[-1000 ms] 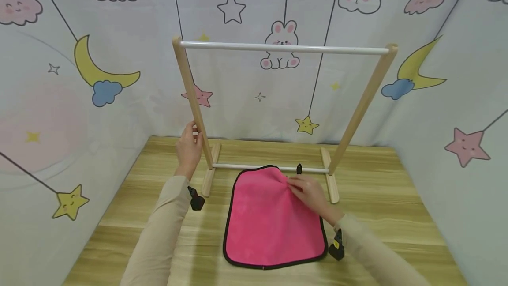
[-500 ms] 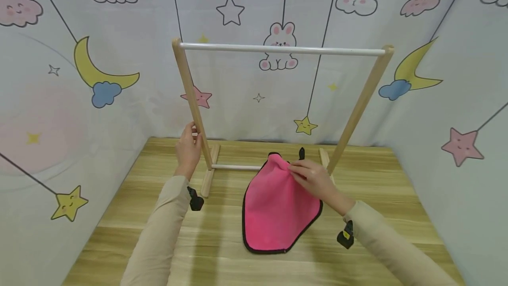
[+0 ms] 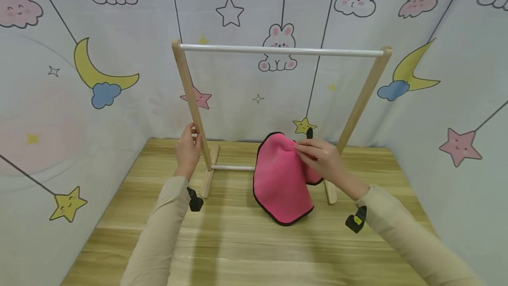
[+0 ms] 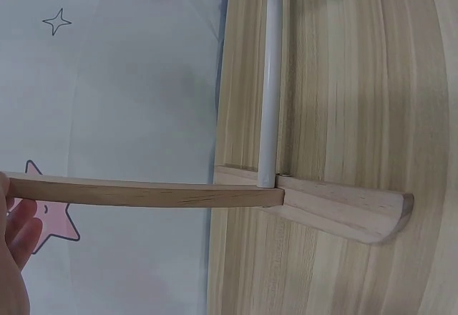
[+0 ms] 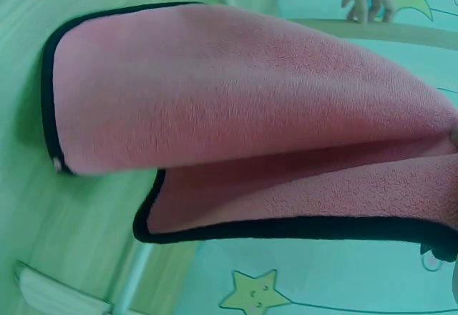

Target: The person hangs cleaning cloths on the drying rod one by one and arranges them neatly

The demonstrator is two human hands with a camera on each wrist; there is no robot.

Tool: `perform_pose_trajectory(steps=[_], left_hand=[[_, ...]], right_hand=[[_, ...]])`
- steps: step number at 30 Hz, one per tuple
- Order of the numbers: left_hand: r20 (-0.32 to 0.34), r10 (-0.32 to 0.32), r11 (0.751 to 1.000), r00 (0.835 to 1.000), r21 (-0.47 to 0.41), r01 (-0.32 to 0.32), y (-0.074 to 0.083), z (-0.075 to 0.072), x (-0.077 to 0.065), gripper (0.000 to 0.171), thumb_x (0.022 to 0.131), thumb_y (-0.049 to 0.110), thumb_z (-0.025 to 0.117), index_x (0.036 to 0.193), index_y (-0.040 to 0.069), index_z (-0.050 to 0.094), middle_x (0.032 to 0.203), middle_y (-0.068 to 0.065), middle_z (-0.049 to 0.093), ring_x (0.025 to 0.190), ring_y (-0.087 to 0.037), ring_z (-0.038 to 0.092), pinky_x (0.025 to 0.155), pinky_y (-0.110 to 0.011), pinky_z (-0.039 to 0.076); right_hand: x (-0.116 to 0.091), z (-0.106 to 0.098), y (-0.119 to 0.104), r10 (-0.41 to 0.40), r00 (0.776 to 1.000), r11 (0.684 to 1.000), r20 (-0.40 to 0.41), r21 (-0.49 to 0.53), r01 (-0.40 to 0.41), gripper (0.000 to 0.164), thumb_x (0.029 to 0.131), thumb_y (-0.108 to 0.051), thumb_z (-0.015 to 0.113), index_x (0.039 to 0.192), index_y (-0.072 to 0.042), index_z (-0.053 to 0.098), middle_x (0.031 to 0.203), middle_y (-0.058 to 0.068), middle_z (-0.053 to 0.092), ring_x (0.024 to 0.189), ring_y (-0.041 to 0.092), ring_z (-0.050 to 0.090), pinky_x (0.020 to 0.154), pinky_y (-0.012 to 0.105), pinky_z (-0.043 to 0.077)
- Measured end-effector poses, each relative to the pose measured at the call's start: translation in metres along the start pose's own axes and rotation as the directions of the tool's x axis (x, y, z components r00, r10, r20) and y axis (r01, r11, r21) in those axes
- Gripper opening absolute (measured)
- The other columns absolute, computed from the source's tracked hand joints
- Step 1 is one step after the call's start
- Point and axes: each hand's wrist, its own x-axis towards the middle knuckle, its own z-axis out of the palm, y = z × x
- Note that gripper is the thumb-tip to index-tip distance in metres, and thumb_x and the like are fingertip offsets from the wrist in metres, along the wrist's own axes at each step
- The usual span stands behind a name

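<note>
A pink towel [image 3: 279,180] with black edging hangs in folds from my right hand [image 3: 320,158], which pinches it near its upper edge. A small black loop [image 3: 309,133] sticks up beside those fingers. In the right wrist view the towel [image 5: 215,93] fills the middle, its lower corners loose and apart. My left hand [image 3: 188,149] holds the left post of a wooden drying rack [image 3: 192,100]. The left wrist view has that post [image 4: 143,192] running from the fingers down to its foot. The towel hangs in front of the rack's lower white bar, partly covering it.
The rack's upper white bar [image 3: 246,49] spans its two posts. Its feet [image 3: 210,171] stand on a wood-grain table [image 3: 246,250]. Behind and at both sides hangs a white curtain [image 3: 238,100] printed with stars, moons and rabbits.
My right hand has lifted the towel off the table, upward and slightly right, and its lower part has swung into folds. The left hand stays on the rack's post.
</note>
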Motion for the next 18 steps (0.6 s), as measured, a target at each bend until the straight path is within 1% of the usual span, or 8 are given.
perform_pose_trajectory(steps=[2, 9, 12, 18], left_hand=[[0.001, 0.0, 1.0, 1.0, -0.005, 0.0, 0.001, -0.001, 0.0, 0.033, 0.09, 0.012, 0.057, 0.12, 0.003, 0.049, 0.101, -0.015, 0.063, 0.083, -0.028, 0.066, 0.067, -0.044, 0.049], [-0.007, 0.011, 1.0, 1.0, -0.008, -0.011, 0.001, -0.002, 0.0, 0.032, 0.09, 0.012, 0.057, 0.12, 0.003, 0.05, 0.101, -0.015, 0.064, 0.083, -0.028, 0.066, 0.068, -0.044, 0.048], [-0.01, 0.015, 1.0, 1.0, -0.012, -0.015, 0.001, -0.002, 0.0, 0.032, 0.09, 0.012, 0.057, 0.12, 0.003, 0.05, 0.101, -0.015, 0.064, 0.083, -0.029, 0.066, 0.068, -0.044, 0.048], [-0.011, 0.014, 1.0, 1.0, -0.001, -0.014, 0.0, 0.0, 0.0, 0.031, 0.09, 0.012, 0.057, 0.119, 0.003, 0.05, 0.1, -0.015, 0.064, 0.082, -0.029, 0.066, 0.066, -0.044, 0.048]], right_hand=[[0.005, -0.005, 0.002, 0.005, 1.0, 1.0, -0.003, 0.0, -0.005, 0.027, 0.059, 0.007, 0.079, 0.084, 0.001, 0.073, 0.081, 0.013, 0.068, 0.074, 0.025, 0.065, 0.062, 0.034, 0.053], [0.019, -0.018, 0.006, 0.015, 1.0, 1.0, -0.01, 0.011, -0.015, 0.027, 0.059, 0.008, 0.079, 0.084, 0.0, 0.073, 0.081, 0.014, 0.068, 0.073, 0.024, 0.065, 0.062, 0.033, 0.053], [0.027, -0.023, 0.007, 0.006, 1.0, 1.0, -0.026, 0.0, -0.006, 0.026, 0.059, 0.007, 0.079, 0.083, 0.0, 0.073, 0.079, 0.013, 0.068, 0.071, 0.024, 0.065, 0.06, 0.033, 0.053], [0.045, -0.039, 0.009, 0.002, 0.999, 0.999, -0.038, -0.035, -0.004, 0.023, 0.063, 0.004, 0.077, 0.085, 0.001, 0.072, 0.08, 0.014, 0.068, 0.074, 0.025, 0.065, 0.063, 0.036, 0.053]])
